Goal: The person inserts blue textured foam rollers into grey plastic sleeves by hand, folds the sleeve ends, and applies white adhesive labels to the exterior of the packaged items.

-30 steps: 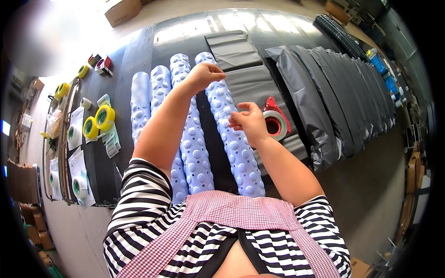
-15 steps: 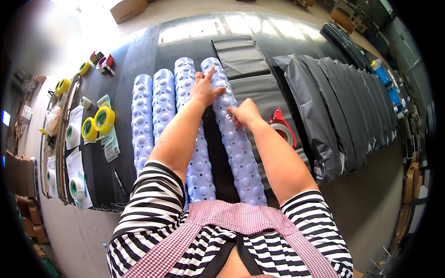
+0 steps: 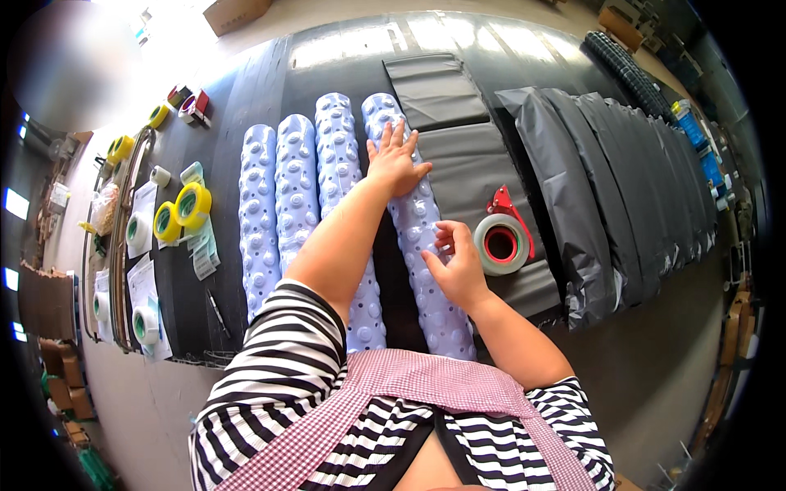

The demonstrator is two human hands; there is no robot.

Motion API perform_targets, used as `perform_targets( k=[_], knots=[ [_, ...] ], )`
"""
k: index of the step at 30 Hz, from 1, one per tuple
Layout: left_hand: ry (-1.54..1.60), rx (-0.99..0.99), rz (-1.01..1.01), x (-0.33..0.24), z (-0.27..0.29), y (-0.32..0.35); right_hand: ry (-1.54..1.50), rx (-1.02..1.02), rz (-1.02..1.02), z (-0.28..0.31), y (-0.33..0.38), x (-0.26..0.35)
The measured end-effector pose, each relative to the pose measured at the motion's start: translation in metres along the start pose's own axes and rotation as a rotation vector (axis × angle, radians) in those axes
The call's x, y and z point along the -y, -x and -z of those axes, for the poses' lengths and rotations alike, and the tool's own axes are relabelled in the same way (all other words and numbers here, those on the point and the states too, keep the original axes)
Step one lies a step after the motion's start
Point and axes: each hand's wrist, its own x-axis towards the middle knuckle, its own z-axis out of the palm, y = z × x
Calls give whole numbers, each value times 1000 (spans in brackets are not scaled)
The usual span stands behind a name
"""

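Observation:
Several rolls of pale blue-lilac bumpy plastic mat lie side by side on the dark table. My left hand rests with spread fingers on the upper part of the rightmost roll. Over that roll's right side is my right hand, its fingers loosely bent and the thumb apart, holding nothing I can see. Just right of it a red tape dispenser with a roll of clear tape lies on grey plastic bags. Three more rolled mats lie to the left, partly behind my left arm.
A row of overlapping grey plastic packages covers the table's right side. At the left are yellow tape rolls, label sheets, a pen and white label rolls. A dark rolled mat lies at the far right.
My left hand has slid nearer along the rightmost roll and its fingers have spread. My right hand has moved nearer and slightly right, its fingers loosening, and the tape dispenser shows more fully.

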Motion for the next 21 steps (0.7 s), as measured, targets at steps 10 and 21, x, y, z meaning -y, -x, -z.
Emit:
perform_targets(
  k=[10,21],
  knots=[
    [-33,113,87,-27,1,51,923,-311,-36,91,10,-46],
    [159,-189,-116,-9,-2,57,-146,-185,-458,146,-26,-80]
  ],
)
